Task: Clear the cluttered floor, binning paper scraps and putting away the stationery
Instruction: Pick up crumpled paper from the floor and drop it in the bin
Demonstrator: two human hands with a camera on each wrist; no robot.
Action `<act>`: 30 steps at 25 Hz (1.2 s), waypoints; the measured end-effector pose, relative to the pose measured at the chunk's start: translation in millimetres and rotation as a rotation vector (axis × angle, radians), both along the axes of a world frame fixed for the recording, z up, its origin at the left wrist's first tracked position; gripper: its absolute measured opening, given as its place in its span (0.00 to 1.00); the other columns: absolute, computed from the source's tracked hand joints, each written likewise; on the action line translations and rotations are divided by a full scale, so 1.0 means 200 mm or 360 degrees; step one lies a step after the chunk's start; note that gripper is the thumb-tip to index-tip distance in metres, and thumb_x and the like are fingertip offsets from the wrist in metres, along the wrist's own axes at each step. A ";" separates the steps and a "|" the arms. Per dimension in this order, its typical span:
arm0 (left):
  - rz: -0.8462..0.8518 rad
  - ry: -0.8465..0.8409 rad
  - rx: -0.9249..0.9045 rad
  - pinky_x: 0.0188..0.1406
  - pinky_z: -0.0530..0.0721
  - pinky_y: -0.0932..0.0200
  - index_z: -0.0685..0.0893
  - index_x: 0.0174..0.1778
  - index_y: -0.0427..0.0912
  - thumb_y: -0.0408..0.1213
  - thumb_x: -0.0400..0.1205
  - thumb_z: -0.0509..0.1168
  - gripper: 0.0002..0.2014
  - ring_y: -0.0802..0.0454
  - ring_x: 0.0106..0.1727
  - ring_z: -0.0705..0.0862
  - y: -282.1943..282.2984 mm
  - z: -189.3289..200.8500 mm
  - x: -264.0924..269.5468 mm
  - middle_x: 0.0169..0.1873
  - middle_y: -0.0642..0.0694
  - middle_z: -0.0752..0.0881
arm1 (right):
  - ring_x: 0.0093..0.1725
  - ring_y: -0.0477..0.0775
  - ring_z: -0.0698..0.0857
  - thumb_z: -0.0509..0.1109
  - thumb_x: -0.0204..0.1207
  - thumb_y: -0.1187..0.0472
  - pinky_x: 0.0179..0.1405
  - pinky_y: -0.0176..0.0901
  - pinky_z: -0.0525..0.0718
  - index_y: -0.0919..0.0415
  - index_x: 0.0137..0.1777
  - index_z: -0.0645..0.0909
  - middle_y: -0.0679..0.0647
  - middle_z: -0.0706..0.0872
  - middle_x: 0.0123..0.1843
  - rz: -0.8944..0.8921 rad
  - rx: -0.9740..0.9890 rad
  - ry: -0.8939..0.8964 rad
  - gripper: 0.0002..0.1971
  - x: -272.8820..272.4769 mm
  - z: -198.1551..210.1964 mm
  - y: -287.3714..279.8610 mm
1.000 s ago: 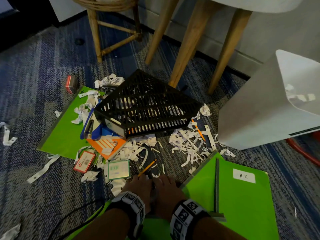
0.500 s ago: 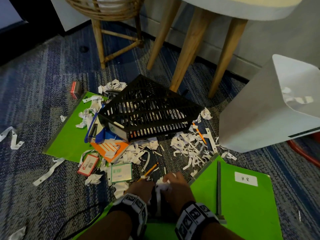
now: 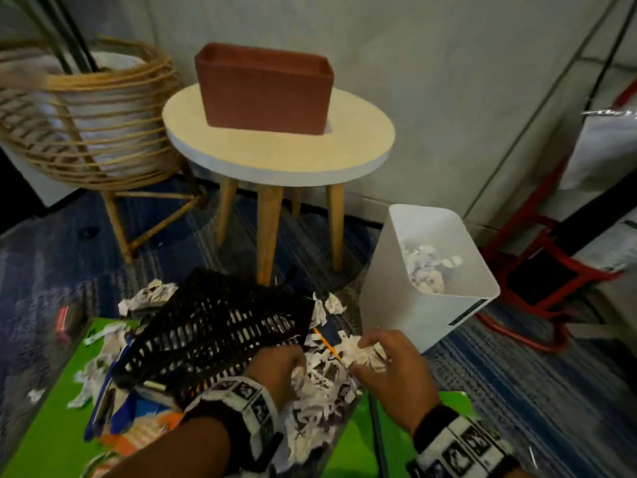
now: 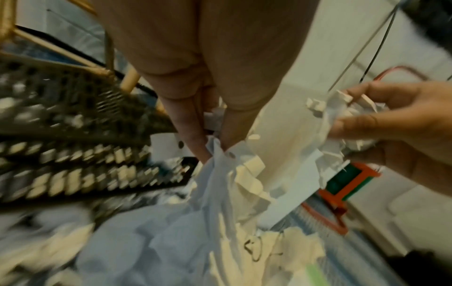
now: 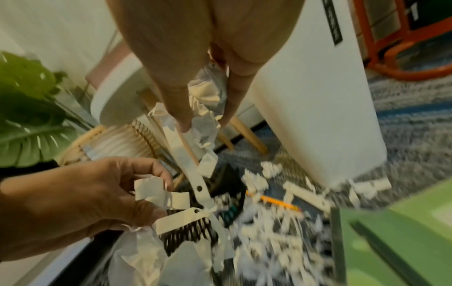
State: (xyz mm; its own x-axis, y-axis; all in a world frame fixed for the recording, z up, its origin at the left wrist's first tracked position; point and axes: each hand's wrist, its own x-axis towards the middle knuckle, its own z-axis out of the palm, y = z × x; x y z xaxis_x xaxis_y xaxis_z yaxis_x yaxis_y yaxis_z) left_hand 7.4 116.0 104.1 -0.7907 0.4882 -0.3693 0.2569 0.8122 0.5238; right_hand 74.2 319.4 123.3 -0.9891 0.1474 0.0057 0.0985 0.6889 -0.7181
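Seen from a head camera looking down at a blue carpeted floor (image 3: pixel 517 391): both hands are lifted above a litter of torn paper scraps (image 3: pixel 320 391). The right hand (image 3: pixel 389 370) has its fingers curled around a crumpled wad of white paper (image 3: pixel 367 350). The left hand (image 3: pixel 275 370) pinches a bunch of paper strips (image 4: pixel 220 174) between thumb and fingertips — the strips hang down from it, one with a punched hole.

Just beyond the right hand stands a white wastebin (image 3: pixel 431 270), tilted, with crumpled paper already inside. To the left of the hands a black mesh tray (image 3: pixel 213 332) lies tipped over on the heap. An orange pencil (image 3: pixel 325 343) lies among the scraps between tray and bin. Green folders (image 3: pixel 51 408) lie on the floor at left and under the right wrist.

Behind — a round white side table (image 3: pixel 275 150) carrying a reddish-brown box (image 3: pixel 265 88), and a rattan basket stand (image 3: pixel 86 125) to its left.
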 end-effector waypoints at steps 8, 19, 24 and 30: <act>0.0481 0.0081 0.0932 0.23 0.72 0.73 0.82 0.43 0.45 0.32 0.73 0.77 0.10 0.59 0.31 0.76 0.45 0.50 -0.29 0.30 0.54 0.79 | 0.50 0.50 0.83 0.82 0.64 0.60 0.49 0.44 0.83 0.46 0.40 0.78 0.52 0.85 0.51 -0.0518 -0.0180 0.0577 0.15 -0.29 0.49 0.53; 0.1001 0.0120 0.1337 0.49 0.89 0.42 0.81 0.38 0.49 0.29 0.71 0.77 0.12 0.45 0.44 0.87 0.74 0.67 -0.43 0.39 0.47 0.86 | 0.80 0.56 0.65 0.64 0.78 0.68 0.77 0.46 0.64 0.48 0.81 0.61 0.53 0.61 0.83 -0.0331 0.0352 0.0123 0.33 -0.42 0.21 0.64; 0.1074 0.0201 0.1340 0.41 0.88 0.60 0.80 0.45 0.44 0.30 0.73 0.76 0.12 0.50 0.41 0.85 0.92 0.67 -0.43 0.37 0.51 0.83 | 0.71 0.54 0.75 0.61 0.69 0.83 0.72 0.52 0.76 0.49 0.80 0.62 0.53 0.68 0.76 -0.0717 -0.0279 0.0351 0.42 -0.39 0.25 0.65; 0.0803 0.0094 0.1170 0.48 0.76 0.65 0.76 0.70 0.45 0.43 0.77 0.73 0.25 0.50 0.59 0.80 1.07 0.70 -0.42 0.59 0.46 0.80 | 0.68 0.52 0.76 0.60 0.73 0.81 0.69 0.47 0.78 0.51 0.79 0.63 0.55 0.72 0.73 -0.0834 -0.0571 0.0434 0.38 -0.37 0.26 0.69</act>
